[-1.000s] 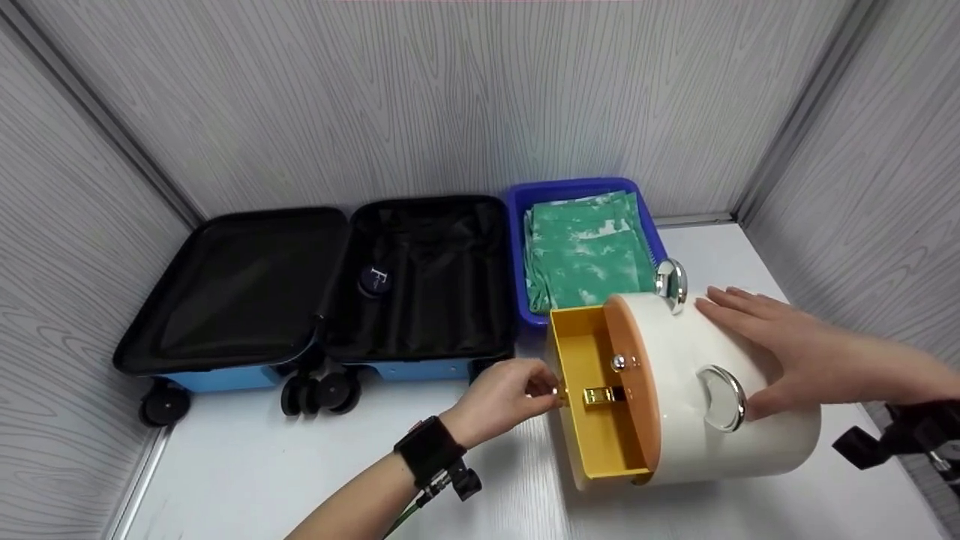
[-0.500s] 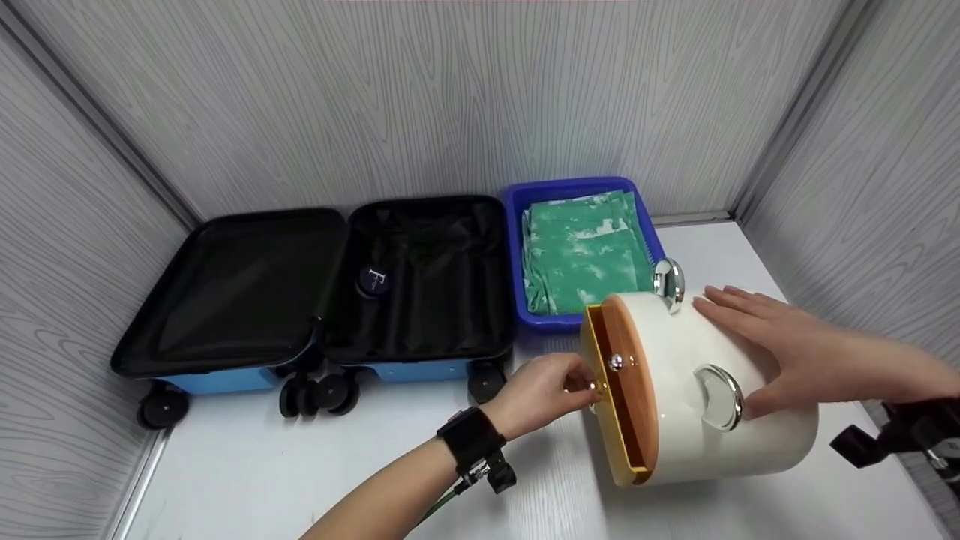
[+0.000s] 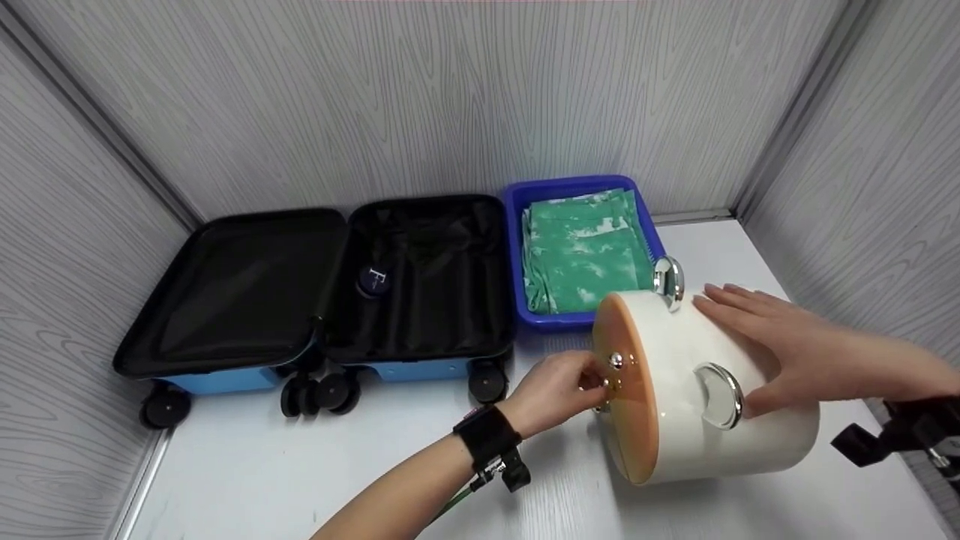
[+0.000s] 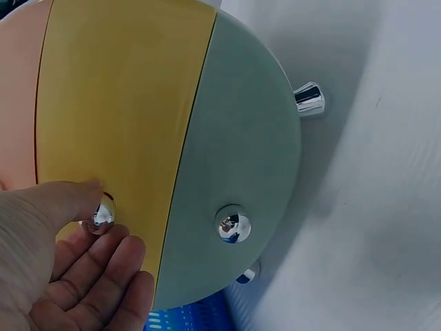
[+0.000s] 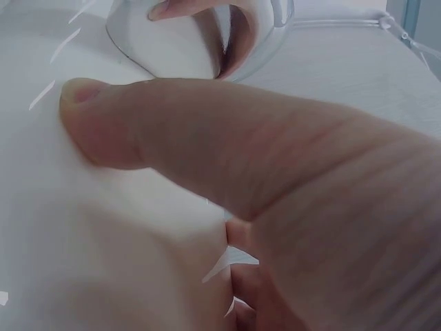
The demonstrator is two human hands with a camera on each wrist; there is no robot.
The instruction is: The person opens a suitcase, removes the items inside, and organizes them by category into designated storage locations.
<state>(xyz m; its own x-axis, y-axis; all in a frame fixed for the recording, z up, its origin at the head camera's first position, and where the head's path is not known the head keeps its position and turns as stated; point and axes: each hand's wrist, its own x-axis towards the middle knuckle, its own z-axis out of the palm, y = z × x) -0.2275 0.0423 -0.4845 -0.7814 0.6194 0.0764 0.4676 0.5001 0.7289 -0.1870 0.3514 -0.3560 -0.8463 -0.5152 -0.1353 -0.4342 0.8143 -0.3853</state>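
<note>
A white rounded drawer box with silver ear-like handles stands at the right in the head view. Its round front has an orange drawer, a yellow drawer and a green drawer, all flush in the left wrist view. My left hand pinches the yellow drawer's silver knob between thumb and fingers. Another silver knob sits on the green drawer. With fingers spread, my right hand rests on the white shell; the right wrist view has its thumb against the glossy surface.
Behind the drawer box is a blue basket with folded green-and-white cloth. An open blue suitcase lies to the left on black wheels, a small dark round item inside. Grey panel walls enclose the white table.
The yellow drawer, pulled out a second ago, has been pushed rightward until flush with the front. My left hand moved right with its knob; the right hand stayed on the shell.
</note>
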